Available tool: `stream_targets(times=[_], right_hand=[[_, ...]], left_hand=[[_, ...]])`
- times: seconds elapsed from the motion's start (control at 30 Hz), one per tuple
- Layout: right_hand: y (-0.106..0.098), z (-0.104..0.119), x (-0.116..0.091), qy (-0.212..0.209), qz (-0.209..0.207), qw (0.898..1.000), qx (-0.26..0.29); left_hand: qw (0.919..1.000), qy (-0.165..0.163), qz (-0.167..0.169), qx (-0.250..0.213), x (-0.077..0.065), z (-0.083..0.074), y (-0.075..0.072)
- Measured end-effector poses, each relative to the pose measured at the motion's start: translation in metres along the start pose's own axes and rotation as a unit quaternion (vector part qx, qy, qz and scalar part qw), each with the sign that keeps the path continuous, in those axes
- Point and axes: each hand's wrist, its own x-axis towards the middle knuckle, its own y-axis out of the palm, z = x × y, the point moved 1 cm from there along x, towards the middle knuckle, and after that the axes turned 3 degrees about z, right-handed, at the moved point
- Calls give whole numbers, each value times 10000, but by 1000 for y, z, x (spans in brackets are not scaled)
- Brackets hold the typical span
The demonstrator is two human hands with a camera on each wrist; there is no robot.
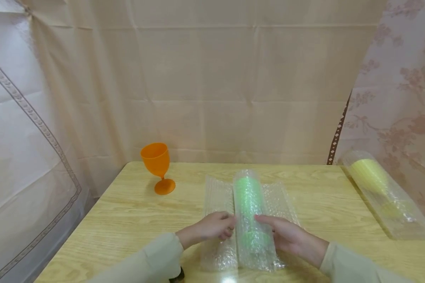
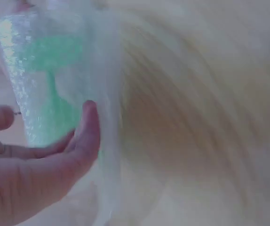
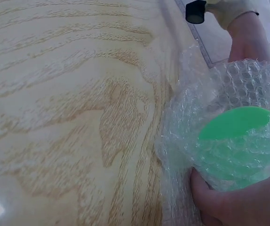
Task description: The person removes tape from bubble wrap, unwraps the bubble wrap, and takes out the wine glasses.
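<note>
- Your pale sleeves (image 1: 159, 255) reach in over the table (image 1: 127, 228), much nearer to you than the orange cup (image 1: 156, 159).
- Your right hand (image 1: 295, 237) is nearer to you than the orange cup and well to its right. It holds the green cup (image 1: 248, 192) through the plastic, with the thumb on top.
- Your left hand (image 1: 216, 226) is nearer to you than the orange cup and to its right. Its fingers are bent beside the roll; you cannot tell if they pinch it.
- The green cup lies on its side, right of the orange cup and nearer to you. Its long way runs straight out from you: foot toward you, bowl pointing at the back.
- Bubble wrap (image 1: 217, 200) goes round it and spreads flat on both sides, right of the orange cup.
- A wrapped yellow cup (image 1: 368, 175) lies far right of the orange cup, its bowl pointing back and left.
- The orange cup stands up on its foot.
- A tan cloth (image 1: 216, 78) hangs behind the orange cup.
</note>
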Motion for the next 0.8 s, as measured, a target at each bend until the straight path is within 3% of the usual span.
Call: stream_targets(times=[0.07,0.13,0.3,0.6,0.7,0.8], right_hand=[[0,1,0,-4,-15,10000,17],[0,1,1,-1,-21,10000,50],[-1,-1,1,-38,47,10000,14],[0,5,0,37,491,9980,-387],[3,9,-2,121,243,9957,-885],[8,14,-5,265,-355,9889,-1419]], left_hand=[[9957,-247,70,-888,8,-2,3],[9864,-488,217,-1554,13,-3,7],[9670,-817,386,-2384,18,-3,11],[9654,-781,290,-2472,23,6,16],[9645,-744,253,-2520,24,6,16],[9640,-750,210,-2544,24,6,16]])
